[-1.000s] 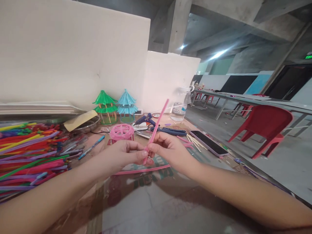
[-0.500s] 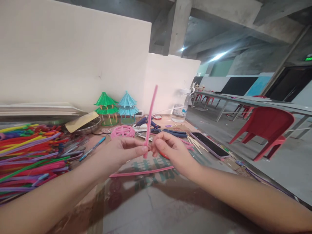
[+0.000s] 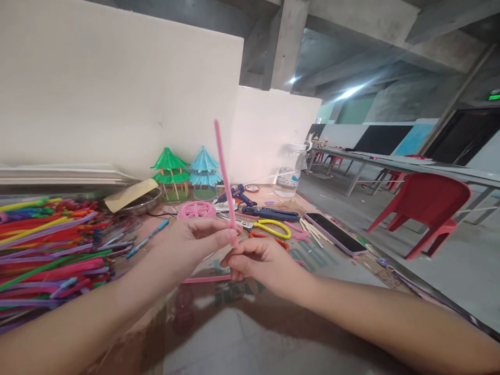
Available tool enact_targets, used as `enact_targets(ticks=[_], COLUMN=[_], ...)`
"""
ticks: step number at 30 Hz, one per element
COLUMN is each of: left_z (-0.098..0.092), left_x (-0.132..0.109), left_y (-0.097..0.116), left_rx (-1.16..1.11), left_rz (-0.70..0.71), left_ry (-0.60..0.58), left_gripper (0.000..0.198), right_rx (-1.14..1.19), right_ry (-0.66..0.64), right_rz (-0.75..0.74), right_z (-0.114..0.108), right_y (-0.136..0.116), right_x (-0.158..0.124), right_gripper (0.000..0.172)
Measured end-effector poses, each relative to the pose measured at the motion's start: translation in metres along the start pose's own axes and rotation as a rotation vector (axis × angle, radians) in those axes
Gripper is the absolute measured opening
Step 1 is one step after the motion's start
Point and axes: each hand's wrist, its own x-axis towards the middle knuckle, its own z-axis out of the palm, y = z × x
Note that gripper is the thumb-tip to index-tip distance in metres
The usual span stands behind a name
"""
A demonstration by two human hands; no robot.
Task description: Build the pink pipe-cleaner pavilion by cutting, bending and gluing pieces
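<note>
A pink pipe cleaner (image 3: 223, 166) stands almost upright, its tip leaning a little left. My left hand (image 3: 203, 233) pinches it low down between thumb and fingers. Just beneath, my right hand (image 3: 261, 263) is closed with its fingertips at the lower end, which they partly hide. Another pink pipe cleaner (image 3: 205, 279) lies flat on the table below my hands. Behind them are a pink ring-shaped wheel (image 3: 196, 210) with spokes and scissors with yellow handles (image 3: 273, 228). An orange-red handle (image 3: 269, 238) shows partly behind my right hand.
Many coloured pipe cleaners (image 3: 47, 255) are heaped at left, near a blue pen (image 3: 147, 238). Green (image 3: 170, 174) and blue (image 3: 205, 174) pagoda models stand at the back with a glue gun (image 3: 238, 195). A phone (image 3: 335, 233), wooden sticks (image 3: 312, 232) and a water bottle (image 3: 289, 174) are at right.
The held pipe cleaner has tipped from leaning right to leaning left. My right hand has moved down and left to its lower end, uncovering the yellow scissor handles.
</note>
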Motion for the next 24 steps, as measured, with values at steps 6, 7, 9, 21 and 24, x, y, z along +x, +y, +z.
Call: enact_targets(ticks=[6, 7, 9, 21, 24], left_z=[-0.006, -0.006, -0.005, 0.005, 0.008], left_x=[0.002, 0.002, 0.002, 0.0, -0.001], left_y=[0.006, 0.006, 0.006, 0.003, 0.0], left_rx=[-0.039, -0.032, -0.015, 0.058, -0.007], left_rz=[-0.008, -0.005, 0.001, -0.109, -0.137], left_ry=[0.021, 0.022, 0.016, 0.056, -0.003], left_gripper=[0.021, 0.022, 0.024, 0.025, 0.022], right_rx=[-0.127, -0.152, -0.181, -0.862, -1.022], right_ry=[-0.001, -0.004, 0.02, 0.271, 0.273], right_rz=[-0.046, -0.069, -0.123, -0.799, -0.968], right_z=[-0.006, -0.006, -0.006, -0.022, -0.025], right_y=[-0.004, -0.004, -0.004, -0.006, -0.007], right_x=[0.001, 0.0, 0.0, -0.002, -0.001], right_gripper=[0.042, 0.042, 0.034, 0.032, 0.028])
